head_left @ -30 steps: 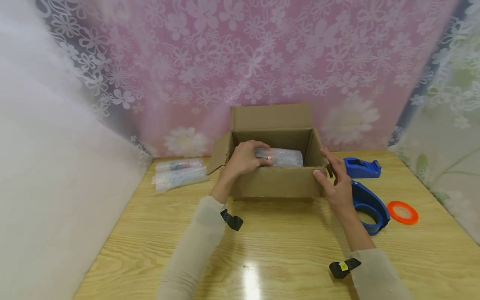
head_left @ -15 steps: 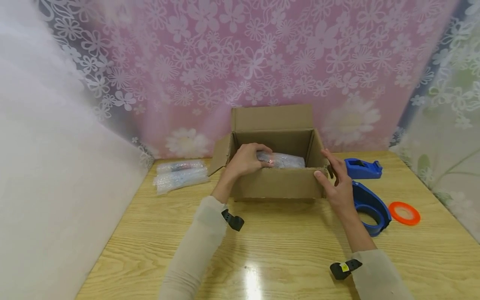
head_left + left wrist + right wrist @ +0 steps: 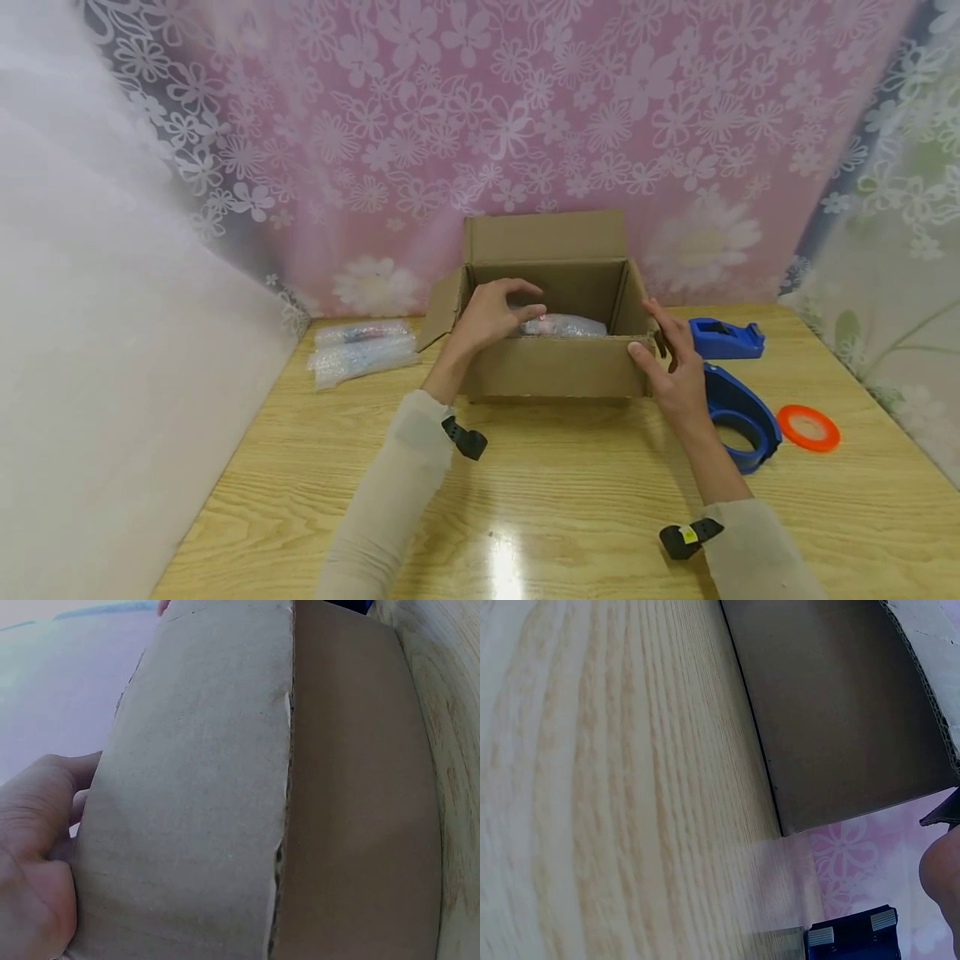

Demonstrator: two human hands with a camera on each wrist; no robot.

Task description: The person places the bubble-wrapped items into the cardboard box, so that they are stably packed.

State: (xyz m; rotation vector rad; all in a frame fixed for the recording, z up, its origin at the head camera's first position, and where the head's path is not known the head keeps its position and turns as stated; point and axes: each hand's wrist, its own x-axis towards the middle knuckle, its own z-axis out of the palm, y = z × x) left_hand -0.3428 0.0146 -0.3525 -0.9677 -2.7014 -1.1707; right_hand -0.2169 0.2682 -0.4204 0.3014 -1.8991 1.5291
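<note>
Bubble-wrapped bundle (image 3: 573, 326) sunk lower in box (image 3: 558, 367), underside hidden; left hand (image 3: 492, 315) released, right hand (image 3: 677, 375) gripping box corner.

The cardboard box (image 3: 555, 367) is looking matt, its cut edge (image 3: 289, 780) showing rough; the bubble-wrapped bundle (image 3: 572, 325) is glinting in clear plastic; the wood-grain tabletop (image 3: 585, 492) is shining glossily.
</note>
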